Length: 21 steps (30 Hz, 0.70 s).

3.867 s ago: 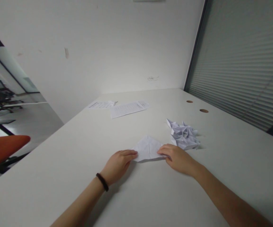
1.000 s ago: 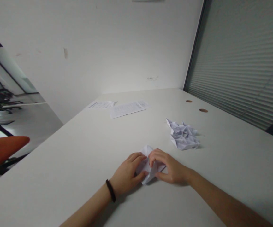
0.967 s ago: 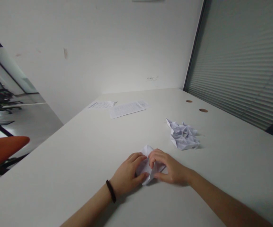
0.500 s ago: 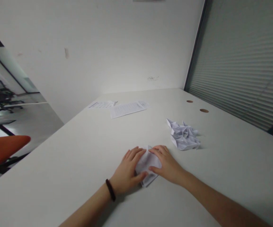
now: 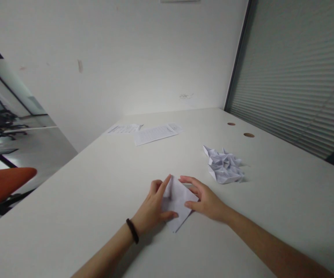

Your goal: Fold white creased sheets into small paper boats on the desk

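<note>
A folded sheet of white paper (image 5: 180,199), roughly diamond-shaped, lies on the table between my hands. My left hand (image 5: 155,202), with a dark band at the wrist, holds its left side. The index fingertip is at the paper's top corner and the thumb presses its lower face. On the other side, my right hand (image 5: 204,199) grips the right corner, thumb on top and some fingers behind the edge. Its index finger stretches past the upper right edge. Beyond my right hand sits a cluster of folded white paper pieces (image 5: 224,166) with pointed tips.
Two groups of printed sheets lie farther back on the white table (image 5: 97,193): one printed sheet (image 5: 156,134) and other papers (image 5: 123,128) left of it. Two round holes (image 5: 249,135) pierce the table at right. An orange chair (image 5: 7,185) stands left of the table.
My left index finger has moved up to the paper's top corner, and my hands are farther apart at the top. More of the paper's face shows now. The paper cluster has stayed put.
</note>
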Each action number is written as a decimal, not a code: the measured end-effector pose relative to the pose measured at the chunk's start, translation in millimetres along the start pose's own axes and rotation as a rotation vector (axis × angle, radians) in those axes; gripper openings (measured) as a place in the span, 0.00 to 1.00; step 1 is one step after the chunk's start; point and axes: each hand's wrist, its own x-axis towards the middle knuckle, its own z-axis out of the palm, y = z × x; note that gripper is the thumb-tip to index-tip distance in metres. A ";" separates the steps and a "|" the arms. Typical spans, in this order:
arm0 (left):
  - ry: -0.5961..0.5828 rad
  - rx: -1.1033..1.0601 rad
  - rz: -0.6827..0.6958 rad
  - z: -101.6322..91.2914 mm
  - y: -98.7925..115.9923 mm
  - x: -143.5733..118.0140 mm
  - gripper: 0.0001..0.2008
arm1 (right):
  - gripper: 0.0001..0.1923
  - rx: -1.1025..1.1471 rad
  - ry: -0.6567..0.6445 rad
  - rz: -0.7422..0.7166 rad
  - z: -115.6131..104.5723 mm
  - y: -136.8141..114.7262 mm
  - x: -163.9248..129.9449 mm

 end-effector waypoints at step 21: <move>0.237 -0.591 -0.024 -3.0 2.4 10.0 0.39 | 0.20 0.244 0.005 0.091 7.5 16.1 6.6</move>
